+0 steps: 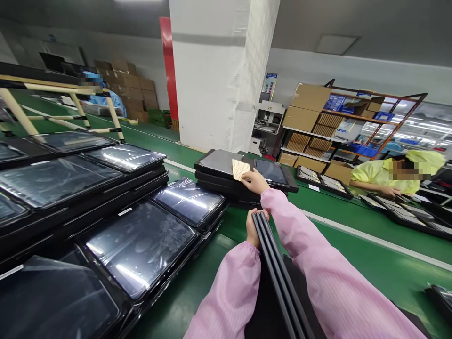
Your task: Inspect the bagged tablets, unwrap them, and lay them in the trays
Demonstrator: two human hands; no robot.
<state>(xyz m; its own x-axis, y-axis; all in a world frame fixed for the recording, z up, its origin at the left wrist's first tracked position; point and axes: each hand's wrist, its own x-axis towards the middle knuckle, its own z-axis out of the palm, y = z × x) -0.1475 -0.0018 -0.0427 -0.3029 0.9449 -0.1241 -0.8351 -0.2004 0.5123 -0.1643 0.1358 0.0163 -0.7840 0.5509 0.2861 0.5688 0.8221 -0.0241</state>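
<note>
My left hand (pixel 252 228) is wrapped round the upper end of several thin, dark tablet-like panels (pixel 278 273), held together on edge against my body. Farther forward, my right hand (pixel 254 181) pinches the lower corner of a beige card dotted with small marks (pixel 240 169), perhaps a sticker sheet. This card is over a stack of black trays (pixel 215 179) carrying flat dark screens, one of them a glossy screen (pixel 271 171) just right of my fingers. Whether the card touches the tray is unclear.
Stacked black trays with glossy screens (pixel 141 245) fill the left of the green bench (pixel 339 240). At right, a person in yellow (pixel 381 174) works beside trays of parts (pixel 406 212). A person in blue (pixel 106 96) is at far left. A white pillar (pixel 212 75) stands behind.
</note>
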